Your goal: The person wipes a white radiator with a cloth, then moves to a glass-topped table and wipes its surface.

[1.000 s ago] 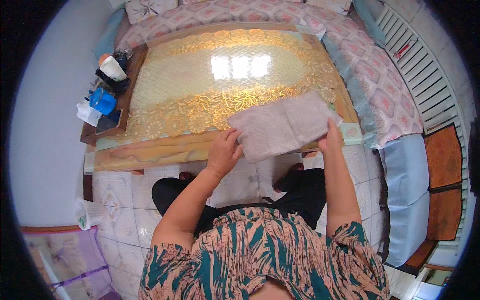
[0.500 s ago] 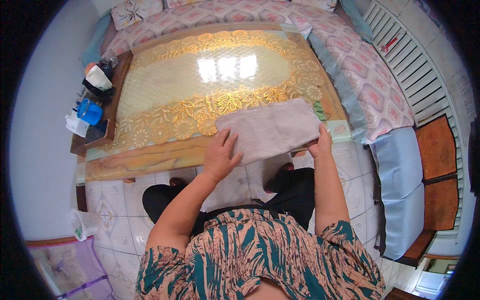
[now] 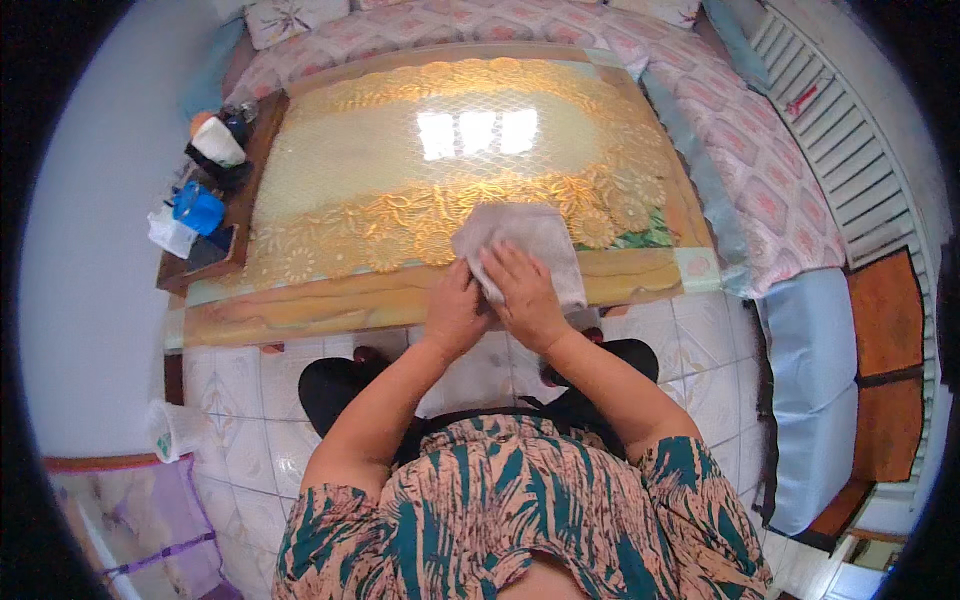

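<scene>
A grey cloth (image 3: pixel 525 228), folded into a smaller, roughly square pad, lies at the front of the table (image 3: pixel 330 305), over its gold floral lace pattern. At the cloth's near left edge my left hand (image 3: pixel 460 312) is closed, its fingers holding that edge. My right hand (image 3: pixel 526 295) lies on top of the cloth with fingers stretched out and slightly apart, close beside the left. The undersides of both hands and the left thumb are hidden.
On the table's left side a wooden tray (image 3: pixel 262 170) holds a blue container (image 3: pixel 198 207), white tissue and dark items. A patterned sofa cover (image 3: pixel 745 170) runs along the back and right. A light blue padded seat (image 3: pixel 810 400) and a white bin (image 3: pixel 172 428) flank me.
The cloth was a wide rectangle held at both ends; now it is folded about in half. My right hand has moved left from its right end onto the top, beside my left hand.
</scene>
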### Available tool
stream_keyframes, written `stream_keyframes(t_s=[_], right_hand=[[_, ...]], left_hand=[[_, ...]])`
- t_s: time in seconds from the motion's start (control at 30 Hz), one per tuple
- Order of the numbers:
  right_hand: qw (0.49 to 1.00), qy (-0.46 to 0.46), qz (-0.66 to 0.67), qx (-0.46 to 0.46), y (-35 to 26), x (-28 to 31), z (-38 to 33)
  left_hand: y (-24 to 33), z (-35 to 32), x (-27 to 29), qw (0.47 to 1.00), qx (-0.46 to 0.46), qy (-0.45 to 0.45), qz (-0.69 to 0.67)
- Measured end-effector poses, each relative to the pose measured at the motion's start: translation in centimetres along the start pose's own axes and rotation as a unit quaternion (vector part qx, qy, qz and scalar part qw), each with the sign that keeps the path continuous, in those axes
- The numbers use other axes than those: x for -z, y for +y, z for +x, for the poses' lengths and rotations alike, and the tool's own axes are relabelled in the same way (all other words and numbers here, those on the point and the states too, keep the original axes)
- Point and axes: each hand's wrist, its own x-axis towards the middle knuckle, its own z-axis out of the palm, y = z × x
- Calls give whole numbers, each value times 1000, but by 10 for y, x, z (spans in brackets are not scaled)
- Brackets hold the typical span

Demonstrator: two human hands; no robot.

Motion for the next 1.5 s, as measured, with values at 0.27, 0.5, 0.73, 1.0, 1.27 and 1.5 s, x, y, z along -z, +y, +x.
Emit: stream_keyframes(t_s=[0.27,0.5,0.73,1.0,1.27,1.5], right_hand=[[999,-43,19,-4,2,-17,-6],[994,-10,108,-23,13,-13,-7],[837,33,453,-304,4,14,21],[699,315,508,-392,87,54,-2],[873,163,-100,-450,99,84,-85],[916,200,-190,-290,114,94,-58]], left_hand=[[-2,-2,4,997,-42,59,-11],[4,-41,0,935,234,-7,-265],[35,-30,14,683,478,-82,-546],[35,-21,-5,750,427,52,-502],[-7,-28,24,828,395,27,-396],[-41,-13,23,911,348,-49,-218]])
